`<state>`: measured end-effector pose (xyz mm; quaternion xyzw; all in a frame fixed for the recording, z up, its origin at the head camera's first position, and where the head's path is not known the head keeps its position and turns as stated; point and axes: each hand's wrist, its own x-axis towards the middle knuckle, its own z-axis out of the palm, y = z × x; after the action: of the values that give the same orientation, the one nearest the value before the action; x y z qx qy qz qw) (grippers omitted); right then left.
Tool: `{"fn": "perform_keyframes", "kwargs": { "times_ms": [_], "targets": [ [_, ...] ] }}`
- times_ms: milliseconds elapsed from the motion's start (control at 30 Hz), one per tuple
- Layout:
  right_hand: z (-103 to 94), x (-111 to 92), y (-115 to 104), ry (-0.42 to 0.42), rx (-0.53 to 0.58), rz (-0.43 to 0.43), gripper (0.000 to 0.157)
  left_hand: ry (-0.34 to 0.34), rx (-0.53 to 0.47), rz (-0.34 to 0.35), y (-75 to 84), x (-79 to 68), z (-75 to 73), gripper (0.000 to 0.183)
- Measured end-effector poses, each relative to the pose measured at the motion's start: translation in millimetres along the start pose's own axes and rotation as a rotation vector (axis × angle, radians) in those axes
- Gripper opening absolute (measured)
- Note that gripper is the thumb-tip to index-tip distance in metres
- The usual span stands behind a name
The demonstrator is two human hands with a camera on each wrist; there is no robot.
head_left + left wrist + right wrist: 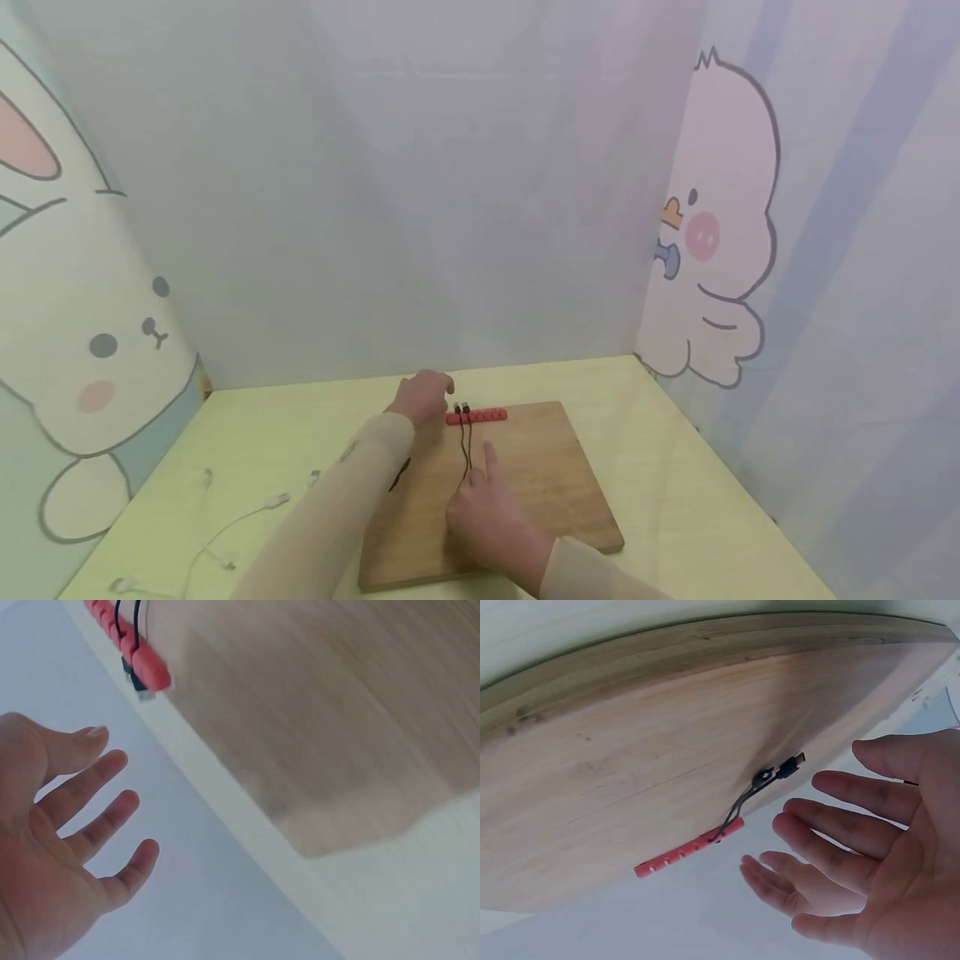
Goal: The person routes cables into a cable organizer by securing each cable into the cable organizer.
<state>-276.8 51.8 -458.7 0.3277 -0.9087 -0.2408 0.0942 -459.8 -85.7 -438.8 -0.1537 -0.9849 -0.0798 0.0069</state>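
A red cable organizer strip (487, 415) lies along the far edge of the wooden board (540, 475). Two black cables (469, 442) run through slots near its left end, their USB plugs (141, 688) poking out past the strip. My left hand (423, 396) is just left of the strip, and in the left wrist view its fingers are spread and loosely bent around nothing. Over the lower middle of the board, my right hand (491, 512) has its index finger extended. The right wrist view shows its fingers apart and empty, close to the cables' small black connectors (789, 766).
White cables (217, 533) with plugs lie loosely on the pale table (285, 433) left of the board. A short black piece (400, 473) shows beside my left forearm. Curtains with cartoon animals (720, 208) enclose the table's back and sides.
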Motion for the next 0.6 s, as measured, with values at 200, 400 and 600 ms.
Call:
{"fn": "perform_keyframes", "kwargs": {
  "times_ms": [200,400,600],
  "targets": [
    [-6.5,4.5,-1.0,0.006,0.049,-0.022,0.012,-0.045,0.05,0.022,-18.4,-20.2,-27.2,0.031],
    [-14.4,11.3,-6.1,0.038,0.07,-0.049,0.012,-0.079,0.135,0.032,-46.1,-42.0,-45.0,0.028],
    [-22.7,17.9,-18.1,0.106,0.141,-0.091,0.007,-0.167,0.151,0.035,-72.4,-71.5,-43.7,0.017]
  ]
}}
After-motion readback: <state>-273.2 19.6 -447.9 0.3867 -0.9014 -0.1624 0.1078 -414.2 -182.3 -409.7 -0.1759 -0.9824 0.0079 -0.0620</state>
